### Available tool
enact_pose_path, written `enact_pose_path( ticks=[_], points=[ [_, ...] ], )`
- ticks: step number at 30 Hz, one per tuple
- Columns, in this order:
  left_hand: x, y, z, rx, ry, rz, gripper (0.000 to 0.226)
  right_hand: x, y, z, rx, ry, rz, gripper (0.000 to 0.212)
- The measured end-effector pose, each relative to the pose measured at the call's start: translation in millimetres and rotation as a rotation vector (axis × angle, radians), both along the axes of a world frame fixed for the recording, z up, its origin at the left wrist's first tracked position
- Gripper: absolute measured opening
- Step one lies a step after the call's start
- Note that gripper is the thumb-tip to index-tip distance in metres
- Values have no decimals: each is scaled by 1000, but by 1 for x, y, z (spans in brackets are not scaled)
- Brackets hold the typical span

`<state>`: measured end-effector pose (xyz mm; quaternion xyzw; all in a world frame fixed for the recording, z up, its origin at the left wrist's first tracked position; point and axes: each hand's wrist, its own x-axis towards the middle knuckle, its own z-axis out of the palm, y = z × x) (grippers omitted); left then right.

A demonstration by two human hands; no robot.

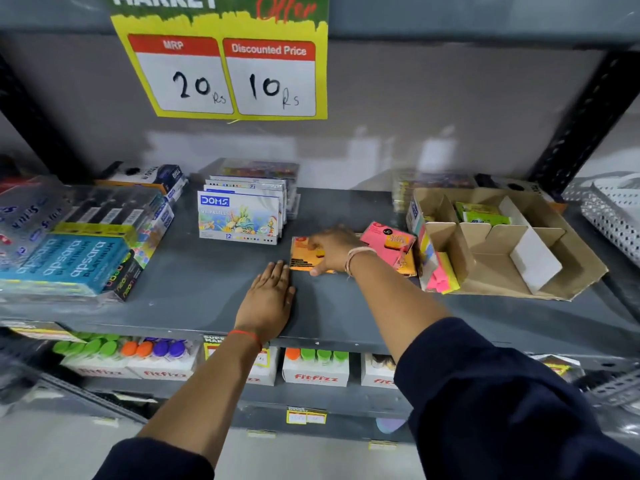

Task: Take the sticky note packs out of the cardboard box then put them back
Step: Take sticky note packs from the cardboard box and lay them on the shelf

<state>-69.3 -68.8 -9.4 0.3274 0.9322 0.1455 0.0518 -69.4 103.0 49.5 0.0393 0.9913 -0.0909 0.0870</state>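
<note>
An orange sticky note pack (302, 258) lies flat on the grey shelf (207, 292), and my right hand (334, 251) is closed over its right side. My left hand (268, 299) rests flat on the shelf, fingers together, fingertips touching the pack's near left corner. A pink pack (388, 242) lies tilted on another orange pack just right of my right wrist. The cardboard box (502, 244) with card dividers stands to the right. It holds green packs (481, 213) at the back, and a multicolour neon pack (438, 268) leans at its left side.
DOMS oil pastel boxes (239, 216) stand upright behind the orange pack. Apsara pencil packs (69, 261) and pen packs fill the shelf's left. A yellow price sign (225, 64) hangs above. A perforated white basket (613, 209) sits far right. Fitfizz bottles (315, 368) line the lower shelf.
</note>
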Motion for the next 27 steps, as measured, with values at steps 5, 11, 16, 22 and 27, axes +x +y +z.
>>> enact_pose_path(
  ticks=[5,11,16,22,27],
  points=[
    [1,-1,3,23,-27,6,68,1,9,6,61,-11,31,70],
    [-1,-1,1,10,-19,-8,49,30,65,45,-47,-157,-197,95],
    [-1,0,4,-3,-33,-12,48,45,69,34,-19,-148,-224,91],
    [-2,-13,5,-11,15,5,47,60,52,55,-195,109,-216,73],
    [-2,-12,7,19,-7,14,47,69,-13,49,-310,50,27,67]
  ],
)
